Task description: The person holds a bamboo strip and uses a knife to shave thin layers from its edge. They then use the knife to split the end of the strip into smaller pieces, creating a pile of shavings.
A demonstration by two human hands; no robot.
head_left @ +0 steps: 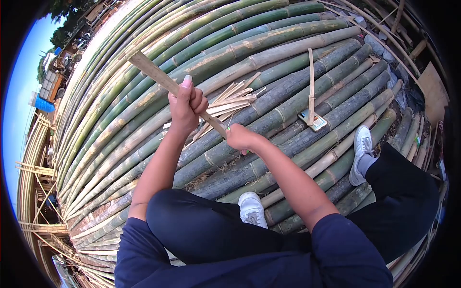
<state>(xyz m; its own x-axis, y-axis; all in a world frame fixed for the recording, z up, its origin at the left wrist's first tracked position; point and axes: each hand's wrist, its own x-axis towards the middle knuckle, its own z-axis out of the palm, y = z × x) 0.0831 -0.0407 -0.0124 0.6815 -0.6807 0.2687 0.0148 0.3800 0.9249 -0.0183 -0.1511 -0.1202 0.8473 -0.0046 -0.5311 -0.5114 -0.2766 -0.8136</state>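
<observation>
A long flat bamboo strip [153, 73] slants across the middle of the head view, its far end raised to the upper left. My left hand [185, 106] is wrapped round the strip partway along, thumb up on its face. At the strip's lower end, my right hand [241, 138] is closed; a thin sliver and bits of green show at its fingers, but what it grips is mostly hidden. Just beyond both hands, a loose pile of split bamboo pieces [235, 100] lies on the poles.
Rows of bamboo poles [225, 52] form the uneven surface under me. A phone [313, 120] lies to the right, with a thin bamboo strip [311, 79] across it. My white shoes [252, 209] rest on the poles. A bamboo frame [41, 170] stands at far left.
</observation>
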